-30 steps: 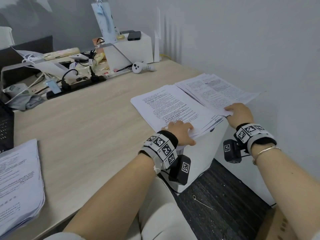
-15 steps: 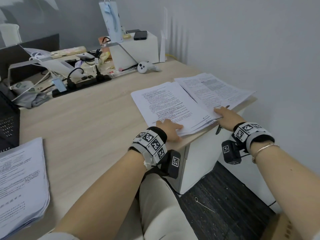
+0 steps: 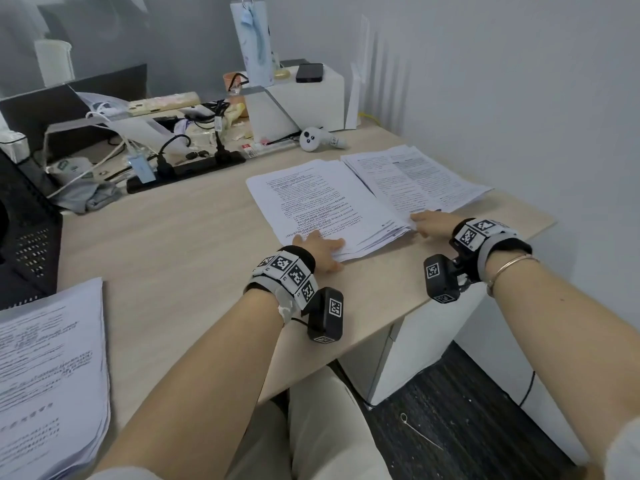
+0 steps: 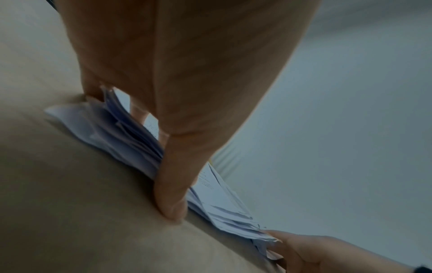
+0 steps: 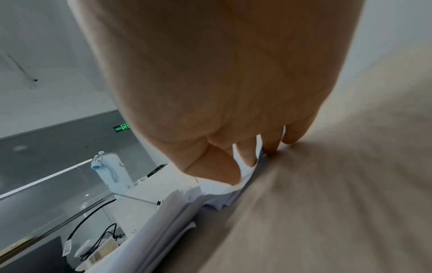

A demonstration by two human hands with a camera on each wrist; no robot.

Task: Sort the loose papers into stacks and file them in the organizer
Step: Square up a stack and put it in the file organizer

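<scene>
Two stacks of printed papers lie side by side on the right part of the wooden desk [image 3: 180, 258]: a left stack [image 3: 322, 199] and a right stack [image 3: 415, 174]. My left hand [image 3: 317, 244] lies flat on the near edge of the left stack [image 4: 112, 140], with its thumb [image 4: 170, 184] straight against the sheet edges. My right hand [image 3: 429, 225] touches the left stack's near right corner [image 5: 168, 221], thumb [image 5: 217, 166] on top and fingertips at the edge. A third stack [image 3: 48, 375] sits at the near left. A black mesh organizer [image 3: 24, 233] stands at the left edge.
A power strip [image 3: 187, 168] with cables, a white controller [image 3: 311, 138], a white box [image 3: 304, 102] with a phone on it and assorted clutter fill the back of the desk. A grey wall runs along the right. Below the desk's near edge are my lap and dark floor.
The two stacks, which overhung the desk's near right edge, have slid further onto the desk under both hands. My right hand has moved left to the left stack's corner.
</scene>
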